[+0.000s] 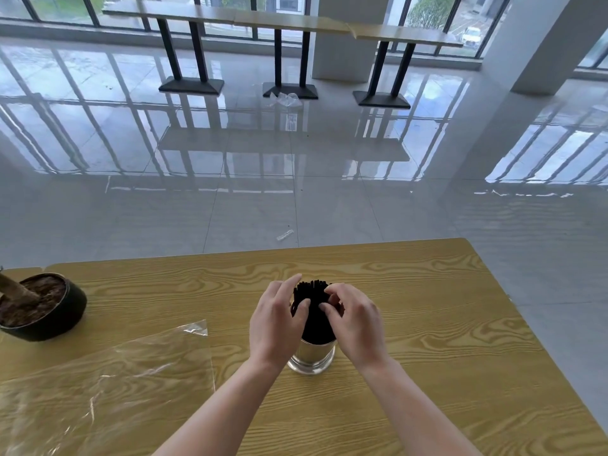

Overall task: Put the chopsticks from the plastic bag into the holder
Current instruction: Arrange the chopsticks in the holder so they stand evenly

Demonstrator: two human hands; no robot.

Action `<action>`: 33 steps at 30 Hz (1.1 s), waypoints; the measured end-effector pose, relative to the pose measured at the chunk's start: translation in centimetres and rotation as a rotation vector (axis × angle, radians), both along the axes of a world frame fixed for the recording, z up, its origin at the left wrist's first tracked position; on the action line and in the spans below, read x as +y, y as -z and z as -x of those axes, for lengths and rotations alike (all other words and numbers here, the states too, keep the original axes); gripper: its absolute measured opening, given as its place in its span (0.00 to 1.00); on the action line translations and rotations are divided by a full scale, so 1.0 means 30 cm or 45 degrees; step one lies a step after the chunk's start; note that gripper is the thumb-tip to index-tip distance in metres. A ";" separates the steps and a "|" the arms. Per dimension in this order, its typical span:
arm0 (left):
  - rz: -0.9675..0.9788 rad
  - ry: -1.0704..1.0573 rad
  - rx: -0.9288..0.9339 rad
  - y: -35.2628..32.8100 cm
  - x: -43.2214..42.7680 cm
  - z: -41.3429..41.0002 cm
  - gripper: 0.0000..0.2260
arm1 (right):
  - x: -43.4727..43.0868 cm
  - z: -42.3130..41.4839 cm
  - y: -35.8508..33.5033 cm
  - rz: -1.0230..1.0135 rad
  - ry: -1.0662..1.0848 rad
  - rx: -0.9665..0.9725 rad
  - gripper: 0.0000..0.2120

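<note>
Head view is showing the chopsticks (312, 291) standing as one dense black bundle inside the metal holder (312, 355), with their square ends rising well above the holder rim. The left hand (276, 320) is cupping the bundle from the left of the holder, thumb pressing on the sticks and index finger lying almost straight along the far side. The right hand (357, 320) is closing on the bundle from the right of the holder, its fingertips (332, 291) curling over the upper ends and its thumb pinching against them. The clear plastic bag (125, 373) is lying flat to the left of the holder and appears empty, so the transfer is judged to be nearly complete, with only seating and release remaining. Risk one: the holder is narrow and the load is sitting high, so an uneven sideways push from either hand is likely to tip it on the wooden table (427, 324). Risk two: if both hands are opening abruptly, the sticks may be fanning outward, and any that are not fully seated could be spilling over the rim. Risk three: sticks caught between the fingers may be lifting out as the hands are withdrawing. Whether all the tips are reaching the holder floor cannot be told. A plant pot (42, 311) is standing well to the left of the holder.
</note>
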State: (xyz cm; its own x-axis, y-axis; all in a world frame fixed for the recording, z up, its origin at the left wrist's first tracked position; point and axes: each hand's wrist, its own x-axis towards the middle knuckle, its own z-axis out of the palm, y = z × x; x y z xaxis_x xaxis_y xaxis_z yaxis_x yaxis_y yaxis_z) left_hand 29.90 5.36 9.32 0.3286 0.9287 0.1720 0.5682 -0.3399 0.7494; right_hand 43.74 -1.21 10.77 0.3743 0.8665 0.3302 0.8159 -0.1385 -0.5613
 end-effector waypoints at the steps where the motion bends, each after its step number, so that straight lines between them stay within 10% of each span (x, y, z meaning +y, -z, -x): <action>1: 0.001 -0.001 -0.001 0.002 0.004 -0.001 0.20 | 0.002 -0.003 -0.002 -0.011 -0.005 0.013 0.12; 13: -0.027 0.042 0.031 0.006 0.012 0.006 0.23 | 0.023 -0.033 -0.038 -0.128 -0.007 0.033 0.11; 23: -0.179 0.193 0.312 -0.009 0.014 0.020 0.22 | 0.138 -0.093 -0.077 0.421 -0.262 -0.042 0.14; 33: -0.013 0.173 0.156 -0.004 0.005 0.029 0.24 | 0.176 -0.101 -0.115 0.409 -0.343 -0.075 0.04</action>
